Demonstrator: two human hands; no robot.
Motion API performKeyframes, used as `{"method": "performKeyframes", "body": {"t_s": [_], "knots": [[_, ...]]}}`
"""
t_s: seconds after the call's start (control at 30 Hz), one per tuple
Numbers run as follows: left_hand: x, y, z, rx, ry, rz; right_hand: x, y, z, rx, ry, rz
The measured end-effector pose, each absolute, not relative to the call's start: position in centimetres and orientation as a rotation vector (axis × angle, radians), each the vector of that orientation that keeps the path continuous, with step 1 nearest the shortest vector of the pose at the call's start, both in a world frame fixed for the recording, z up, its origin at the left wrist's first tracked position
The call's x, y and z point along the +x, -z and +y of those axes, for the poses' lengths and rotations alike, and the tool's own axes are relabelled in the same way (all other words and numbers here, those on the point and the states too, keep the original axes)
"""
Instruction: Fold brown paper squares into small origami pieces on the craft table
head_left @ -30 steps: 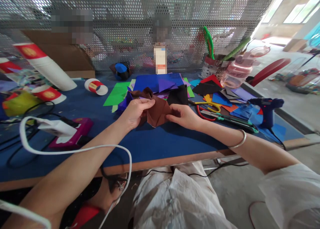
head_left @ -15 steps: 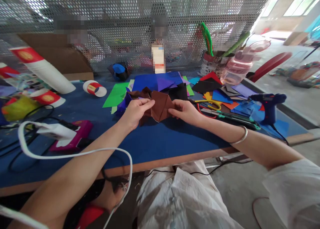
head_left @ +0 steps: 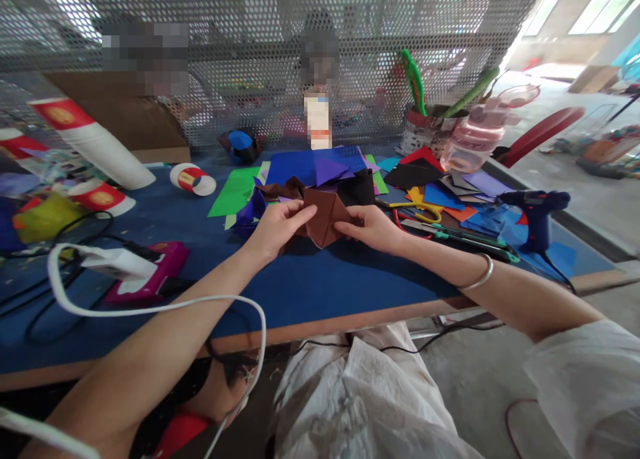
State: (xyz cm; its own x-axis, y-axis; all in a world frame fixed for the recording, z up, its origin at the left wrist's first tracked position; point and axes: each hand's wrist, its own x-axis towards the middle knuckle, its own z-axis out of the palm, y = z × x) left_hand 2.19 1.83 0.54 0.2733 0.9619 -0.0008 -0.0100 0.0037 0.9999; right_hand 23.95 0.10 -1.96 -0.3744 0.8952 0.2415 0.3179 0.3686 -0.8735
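Observation:
Between my two hands is a folded piece of brown paper [head_left: 324, 217], creased down its front and held above the blue tabletop. My left hand [head_left: 279, 227] pinches its left side between thumb and fingers. On the opposite edge, my right hand [head_left: 370, 228] grips the paper, thumb in front. More crumpled brown paper [head_left: 285, 189] lies just behind, and I cannot tell whether it joins the held piece. Purple folded paper [head_left: 251, 209] is left of it, black paper [head_left: 359, 187] to the right, and a blue sheet [head_left: 293, 167] further back.
Yellow-handled scissors [head_left: 425, 212], a green cutter [head_left: 480, 240] and a blue glue gun [head_left: 540, 219] lie at right. A pink bottle [head_left: 473, 139] stands behind them. Paper cups [head_left: 100, 145], a magenta power strip [head_left: 160, 272] and a white cable [head_left: 150, 309] occupy the left. A perforated metal screen [head_left: 240, 59] rises behind.
Both hands keep their hold on the brown paper, which has shifted very slightly to the right and down in view. The whole scene moves a little with the camera.

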Motion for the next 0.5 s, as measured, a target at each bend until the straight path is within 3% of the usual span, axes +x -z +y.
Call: {"method": "performKeyframes", "body": {"t_s": [0.5], "knots": [[2.05,-0.92,1.46,1.306,-0.984,0.957,23.55,1.41,-0.64,-1.029,-0.952,-1.86]]}}
